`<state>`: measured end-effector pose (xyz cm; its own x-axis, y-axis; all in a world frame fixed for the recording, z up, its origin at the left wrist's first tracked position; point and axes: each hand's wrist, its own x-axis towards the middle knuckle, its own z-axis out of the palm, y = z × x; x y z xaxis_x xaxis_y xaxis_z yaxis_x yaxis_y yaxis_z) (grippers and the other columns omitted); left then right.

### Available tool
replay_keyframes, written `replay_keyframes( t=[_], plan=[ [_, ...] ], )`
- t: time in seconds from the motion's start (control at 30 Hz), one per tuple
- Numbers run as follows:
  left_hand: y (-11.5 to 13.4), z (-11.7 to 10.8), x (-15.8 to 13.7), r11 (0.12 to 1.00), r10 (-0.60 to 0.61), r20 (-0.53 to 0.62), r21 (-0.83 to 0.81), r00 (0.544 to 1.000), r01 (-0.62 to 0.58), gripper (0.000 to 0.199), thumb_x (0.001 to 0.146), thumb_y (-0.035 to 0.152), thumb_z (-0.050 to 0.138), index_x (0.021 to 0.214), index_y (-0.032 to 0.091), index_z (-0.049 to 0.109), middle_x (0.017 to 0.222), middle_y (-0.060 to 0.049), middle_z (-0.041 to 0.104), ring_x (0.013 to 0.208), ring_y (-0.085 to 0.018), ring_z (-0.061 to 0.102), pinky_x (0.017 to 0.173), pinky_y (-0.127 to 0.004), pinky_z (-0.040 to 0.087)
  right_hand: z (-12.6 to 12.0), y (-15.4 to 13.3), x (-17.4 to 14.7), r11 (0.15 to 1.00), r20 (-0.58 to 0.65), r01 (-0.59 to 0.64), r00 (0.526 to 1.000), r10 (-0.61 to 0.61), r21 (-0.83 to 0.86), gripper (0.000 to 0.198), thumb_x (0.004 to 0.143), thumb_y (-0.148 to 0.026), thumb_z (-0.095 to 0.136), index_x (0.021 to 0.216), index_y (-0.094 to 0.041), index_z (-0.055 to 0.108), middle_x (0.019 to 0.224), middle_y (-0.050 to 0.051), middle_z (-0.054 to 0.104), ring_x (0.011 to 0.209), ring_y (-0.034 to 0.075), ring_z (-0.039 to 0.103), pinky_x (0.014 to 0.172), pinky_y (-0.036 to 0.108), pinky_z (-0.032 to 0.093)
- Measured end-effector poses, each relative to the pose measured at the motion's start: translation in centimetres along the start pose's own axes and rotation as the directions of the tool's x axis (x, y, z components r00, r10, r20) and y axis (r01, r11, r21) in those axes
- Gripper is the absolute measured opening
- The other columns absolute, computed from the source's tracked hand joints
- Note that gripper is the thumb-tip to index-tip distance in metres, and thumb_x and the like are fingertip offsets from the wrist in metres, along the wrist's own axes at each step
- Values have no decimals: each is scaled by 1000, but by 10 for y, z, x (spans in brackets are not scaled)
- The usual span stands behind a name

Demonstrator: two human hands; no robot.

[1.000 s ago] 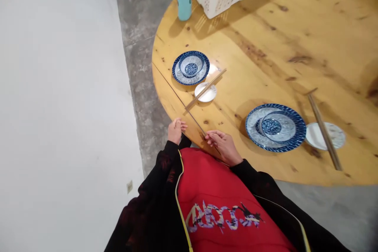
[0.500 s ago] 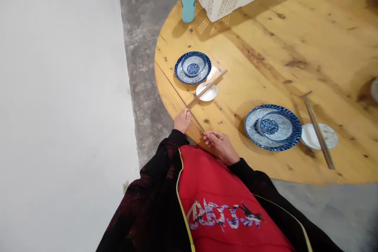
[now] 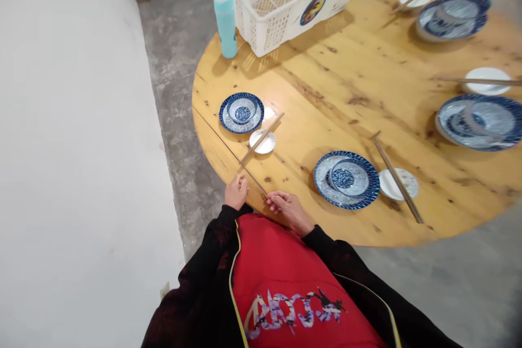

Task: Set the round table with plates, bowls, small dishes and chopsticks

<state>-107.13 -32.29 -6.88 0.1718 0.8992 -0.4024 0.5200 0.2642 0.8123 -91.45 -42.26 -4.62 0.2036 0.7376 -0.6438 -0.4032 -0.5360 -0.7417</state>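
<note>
At the table's near left edge my left hand (image 3: 236,191) is closed in a loose fist, with nothing visible in it. Just beyond it, the ends of a pair of chopsticks (image 3: 267,131) point toward the fist, a small gap between them. Those chopsticks lie across a small white dish (image 3: 267,145). Beside that dish is a blue-patterned plate (image 3: 222,119) bearing a matching bowl (image 3: 242,113). My right hand (image 3: 290,210) rests by the table edge, fingers curled and thumb against the forefinger; nothing shows in it.
Right of my hands, another blue plate (image 3: 320,187) with a bowl (image 3: 346,178) sits by chopsticks (image 3: 397,176) on a white dish (image 3: 410,182). Similar settings stand farther right on the wooden table (image 3: 293,92). A turquoise bottle (image 3: 226,27) and white plastic basket (image 3: 281,32) stand behind.
The view has swung right and upward, bringing more of the table and its settings in. My left fist has come slightly away from the chopstick ends. The dishes have not moved on the table.
</note>
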Motion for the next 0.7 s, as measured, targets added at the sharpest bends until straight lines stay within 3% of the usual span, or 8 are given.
replay_keyframes(
  t=[0.27,0.43,0.57,0.7],
  plan=[
    [-16,-8,-13,999,39,-45,28,998,-38,21,89,30,51,99,18,66,79,-3,70,67,-16,69,71,-27,52,-2,-8,4,999,-7,-1,1000,1,32,30,61,-47,78,70,-20,69,66,3,68,51,13,55,47,23,40],
    [-27,-6,-23,999,22,-8,47,1000,-21,25,87,34,48,95,18,65,76,-3,69,65,-16,68,68,-27,52,-7,-23,2,999,9,24,1000,-25,44,31,62,-49,77,70,-20,67,66,2,67,52,14,54,48,25,39],
    [-39,-9,-38,998,-53,11,30,999,53,33,85,40,46,96,16,65,75,-4,69,61,-15,66,61,-25,50,-21,-55,-10,990,138,125,982,-132,62,37,70,-51,78,82,-18,72,76,4,69,58,14,56,53,26,41],
    [-47,-20,-54,979,-203,-70,-21,977,202,34,79,40,47,92,14,65,71,-5,67,57,-14,64,55,-24,47,-43,-112,-47,945,303,307,895,-328,117,29,85,-46,74,95,-19,76,83,6,71,63,14,56,59,28,45]
  ],
)
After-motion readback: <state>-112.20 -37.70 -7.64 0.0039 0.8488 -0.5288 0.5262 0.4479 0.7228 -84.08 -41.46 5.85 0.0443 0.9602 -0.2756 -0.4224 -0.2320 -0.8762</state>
